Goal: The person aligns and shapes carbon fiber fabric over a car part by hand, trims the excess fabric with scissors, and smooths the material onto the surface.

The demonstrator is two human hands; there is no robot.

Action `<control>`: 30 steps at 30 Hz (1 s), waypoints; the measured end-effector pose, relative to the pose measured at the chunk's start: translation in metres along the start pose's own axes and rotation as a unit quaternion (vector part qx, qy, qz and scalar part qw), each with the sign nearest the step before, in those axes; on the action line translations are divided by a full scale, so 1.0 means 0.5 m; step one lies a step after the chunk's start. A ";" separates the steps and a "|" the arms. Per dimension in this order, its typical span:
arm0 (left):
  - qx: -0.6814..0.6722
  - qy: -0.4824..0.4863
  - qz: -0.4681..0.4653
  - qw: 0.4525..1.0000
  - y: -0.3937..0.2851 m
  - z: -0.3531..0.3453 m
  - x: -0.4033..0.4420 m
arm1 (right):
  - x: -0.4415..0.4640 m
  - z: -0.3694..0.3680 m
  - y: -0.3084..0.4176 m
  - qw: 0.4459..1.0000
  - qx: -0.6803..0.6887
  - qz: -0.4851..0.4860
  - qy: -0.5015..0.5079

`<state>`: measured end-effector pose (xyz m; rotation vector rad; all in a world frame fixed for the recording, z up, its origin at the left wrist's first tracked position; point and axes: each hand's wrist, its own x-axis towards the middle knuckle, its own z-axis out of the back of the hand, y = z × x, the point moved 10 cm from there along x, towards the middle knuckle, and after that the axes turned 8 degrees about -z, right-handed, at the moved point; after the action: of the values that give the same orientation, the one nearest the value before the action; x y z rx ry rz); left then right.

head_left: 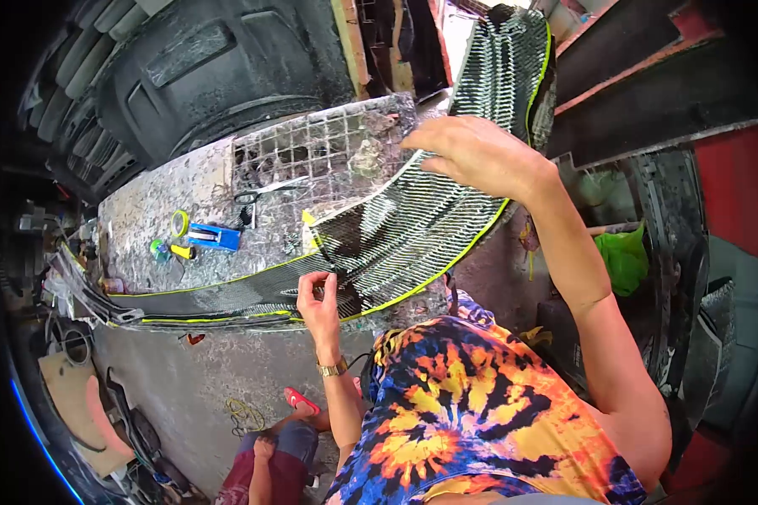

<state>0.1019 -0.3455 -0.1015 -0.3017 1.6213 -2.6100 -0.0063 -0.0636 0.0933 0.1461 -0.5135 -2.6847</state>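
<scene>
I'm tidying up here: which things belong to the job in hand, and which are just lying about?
Belongs, as far as I can judge:
black woven sheet, at the left hand and right hand
its yellow edging
workbench beneath
yellow roll, colour matching

Lying about, it seems:
scissors, untouched
blue tool, untouched
green bag
black moulded panel

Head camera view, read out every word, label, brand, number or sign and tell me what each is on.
No readable text anywhere.
Blue object on the workbench: any marking is too small to read.
Wristwatch: no legible markings.
Black-and-silver sheet: no lettering visible.
</scene>
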 end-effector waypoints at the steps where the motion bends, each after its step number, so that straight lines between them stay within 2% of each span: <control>1: -0.010 -0.010 -0.028 1.000 -0.007 0.000 0.008 | 0.003 -0.008 -0.002 1.000 0.003 -0.003 0.018; 8: -0.042 -0.027 0.004 0.999 0.012 0.007 0.027 | 0.010 -0.037 -0.023 1.000 0.001 0.004 0.029; 13: -0.038 0.017 0.044 0.998 0.053 0.003 0.026 | -0.012 -0.069 0.006 0.999 0.010 0.039 0.005; 14: -0.025 0.027 0.019 0.999 0.042 0.003 0.028 | -0.022 -0.084 0.019 0.998 0.023 0.053 -0.006; 16: -0.013 0.031 -0.001 0.999 0.029 0.007 0.018 | -0.046 -0.143 0.040 0.997 0.019 0.037 0.066; 20: 0.095 0.051 -0.198 0.974 -0.073 -0.011 -0.024 | -0.102 -0.264 0.090 0.990 0.006 0.079 0.116; 22: 0.092 0.113 -0.228 0.963 -0.110 -0.044 -0.053 | -0.118 -0.293 0.117 0.991 0.014 0.109 0.072; 23: 0.106 0.144 -0.236 0.955 -0.109 -0.063 -0.065 | -0.120 -0.311 0.123 0.991 0.014 0.106 0.085; 30: 0.120 0.149 -0.237 0.952 -0.096 -0.067 -0.076 | -0.072 -0.297 0.154 0.988 0.045 0.117 0.090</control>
<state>0.1355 -0.2886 -0.0782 -0.3288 1.4191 -3.3231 0.0806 -0.1642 -0.0148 0.3287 -0.5580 -2.3939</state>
